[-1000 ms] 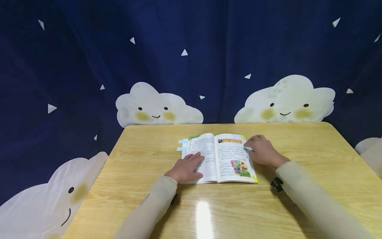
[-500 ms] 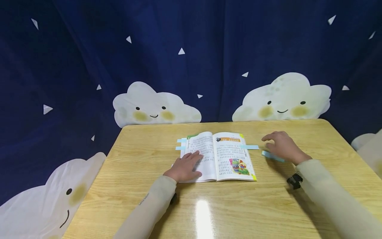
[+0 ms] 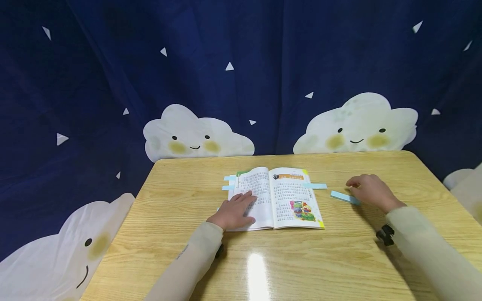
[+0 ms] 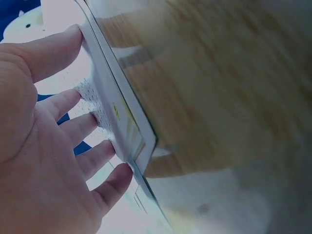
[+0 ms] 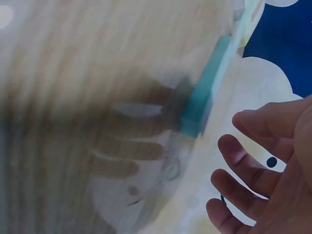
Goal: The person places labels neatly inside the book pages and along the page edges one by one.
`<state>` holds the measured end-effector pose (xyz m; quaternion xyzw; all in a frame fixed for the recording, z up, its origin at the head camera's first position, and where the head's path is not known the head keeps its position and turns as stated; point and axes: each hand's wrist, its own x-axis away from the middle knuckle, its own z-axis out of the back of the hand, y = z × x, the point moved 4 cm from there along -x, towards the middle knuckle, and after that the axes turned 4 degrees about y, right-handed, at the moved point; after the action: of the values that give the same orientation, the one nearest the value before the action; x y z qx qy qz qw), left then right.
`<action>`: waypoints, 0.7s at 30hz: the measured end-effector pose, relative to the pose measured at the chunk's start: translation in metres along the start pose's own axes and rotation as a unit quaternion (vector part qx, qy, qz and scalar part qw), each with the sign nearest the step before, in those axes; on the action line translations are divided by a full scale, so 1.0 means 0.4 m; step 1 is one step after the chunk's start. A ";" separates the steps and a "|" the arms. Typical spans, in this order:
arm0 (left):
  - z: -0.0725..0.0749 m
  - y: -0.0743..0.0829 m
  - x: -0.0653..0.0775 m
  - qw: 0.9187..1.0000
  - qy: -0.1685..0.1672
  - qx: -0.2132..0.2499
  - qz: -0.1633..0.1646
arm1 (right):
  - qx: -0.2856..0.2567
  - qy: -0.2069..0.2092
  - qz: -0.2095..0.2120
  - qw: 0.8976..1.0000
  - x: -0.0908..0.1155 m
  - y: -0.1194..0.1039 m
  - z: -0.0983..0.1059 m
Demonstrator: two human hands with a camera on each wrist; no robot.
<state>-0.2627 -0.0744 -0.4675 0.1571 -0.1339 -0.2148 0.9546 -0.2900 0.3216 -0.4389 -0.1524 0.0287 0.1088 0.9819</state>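
An open book (image 3: 263, 209) with printed text and a coloured picture lies on the table. My left hand (image 3: 234, 211) rests on its left page, fingers spread; the left wrist view shows the fingertips (image 4: 87, 119) against the paper. A light blue sticky strip (image 3: 316, 186) sticks out from the right page's edge. To the right of the book lies a pad of blue sticky notes (image 3: 345, 197), thick and narrow in the right wrist view. My right hand (image 3: 373, 192) hovers just beside the pad's right end, fingers loosely bent and holding nothing.
Several blue sticky tabs (image 3: 229, 183) stick out from the book's left side. The wooden table (image 3: 301, 263) meets a dark blue curtain (image 3: 211, 50) with white clouds at its back edge. A light glare shows near the front.
My right hand has let go of the sticky strip at the right page and moved right, past the sticky note pad, which is now uncovered. My left hand stays on the page.
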 end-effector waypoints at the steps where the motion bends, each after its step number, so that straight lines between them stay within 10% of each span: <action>1: 0.000 0.000 0.000 1.000 0.000 0.000 -0.001 | 0.002 -0.004 -0.002 1.000 0.001 0.004 -0.004; 21: 0.002 0.002 -0.001 1.000 -0.005 -0.003 0.001 | -0.003 -0.017 -0.014 1.000 0.019 0.006 -0.054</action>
<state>-0.2629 -0.0739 -0.4665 0.1532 -0.1386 -0.2154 0.9544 -0.2838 0.3189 -0.4610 -0.1541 0.0095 0.0976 0.9832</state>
